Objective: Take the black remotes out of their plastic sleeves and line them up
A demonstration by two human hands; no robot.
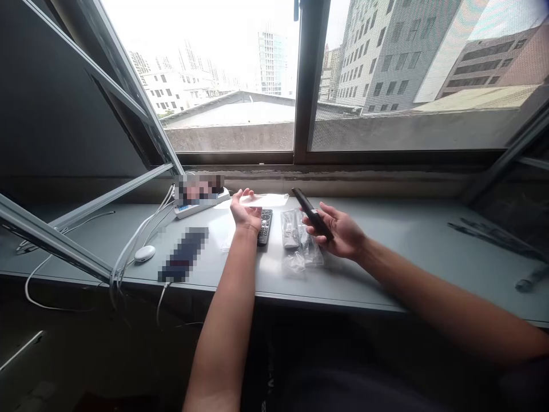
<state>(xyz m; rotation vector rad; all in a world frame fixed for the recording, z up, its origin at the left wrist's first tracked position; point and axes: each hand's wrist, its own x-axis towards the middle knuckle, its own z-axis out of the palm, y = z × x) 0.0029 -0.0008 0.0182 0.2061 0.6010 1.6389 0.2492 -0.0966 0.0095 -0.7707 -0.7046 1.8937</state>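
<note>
My left hand (246,214) is raised over the table with its fingers curled at the left end of a thin, whitish, see-through sheet (270,200), which looks like plastic. Partly behind that hand, a black remote control (265,228) lies with its buttons up. My right hand (342,232) grips a second black remote (309,210), tilted up to the left above the table. Between the two hands lie clear plastic bags (292,237) with grey and dark items inside, whose kind I cannot make out.
On the grey table (386,280), a white power strip (201,205) with cables stands at the back left. Nearer are a round white device (144,253) and a blurred-out dark object (184,254). Metal frame bars (115,194) cross the left side. Dark strips (484,232) lie at right.
</note>
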